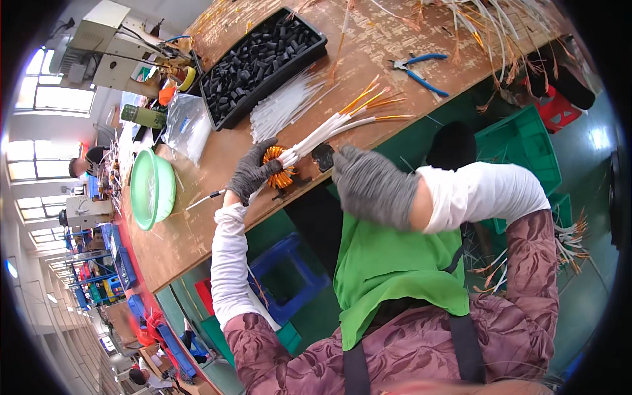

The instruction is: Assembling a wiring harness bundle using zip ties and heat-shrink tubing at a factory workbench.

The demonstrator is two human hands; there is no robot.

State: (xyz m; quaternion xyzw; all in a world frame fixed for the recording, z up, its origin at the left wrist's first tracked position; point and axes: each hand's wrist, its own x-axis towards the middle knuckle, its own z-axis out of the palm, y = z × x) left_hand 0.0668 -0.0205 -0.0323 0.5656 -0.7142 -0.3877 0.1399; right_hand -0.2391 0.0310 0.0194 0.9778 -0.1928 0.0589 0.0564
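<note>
My left hand (pixel 252 172), in a grey knit glove, is closed around the side of a ring-shaped coil (pixel 280 176) wound with copper-coloured wire. From the coil a bundle of white-sleeved leads (pixel 322 133) runs up and to the right, ending in bare copper and orange strands. My right hand (pixel 378 187), also gloved, is raised near the table edge to the right of the coil. Its fingers are curled together, and whatever they hold is hidden. Close to its fingertips lies a small black piece (pixel 322 158).
A black tray (pixel 276 84) of short black tubes stands beyond the coil, with loose white sleeves (pixel 283 105) beside it. Blue-handled pliers (pixel 418 80) lie farther right. A green basin (pixel 168 187) and plastic bag (pixel 187 125) are left. Below are a blue stool (pixel 289 276) and green crate (pixel 520 151).
</note>
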